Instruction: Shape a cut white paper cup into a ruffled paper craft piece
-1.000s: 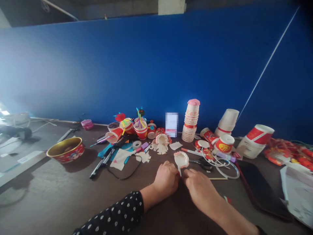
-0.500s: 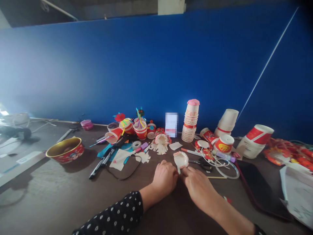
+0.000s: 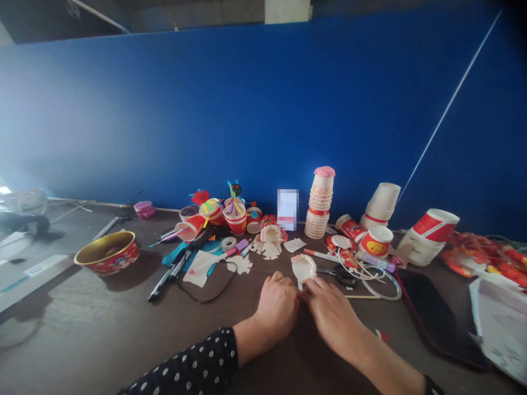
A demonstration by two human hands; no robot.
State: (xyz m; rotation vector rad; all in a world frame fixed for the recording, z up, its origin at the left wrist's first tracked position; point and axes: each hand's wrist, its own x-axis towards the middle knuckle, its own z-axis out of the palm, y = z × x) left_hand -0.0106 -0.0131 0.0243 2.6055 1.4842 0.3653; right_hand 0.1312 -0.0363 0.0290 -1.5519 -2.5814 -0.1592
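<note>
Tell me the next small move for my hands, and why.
I would probably ease the right hand slightly back while the left hand steadies the curled-rim paper piece: both hands crowd its narrow strip, and the fingers hide the strip's lower end, so how it lies cannot be checked.

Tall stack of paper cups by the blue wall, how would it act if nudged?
The tall stack would probably tip easily, being narrow for its height. It looks like thin paper cups, so likely light for its size. The pink piece on top might slip off; I can't see whether it's fastened.
</note>
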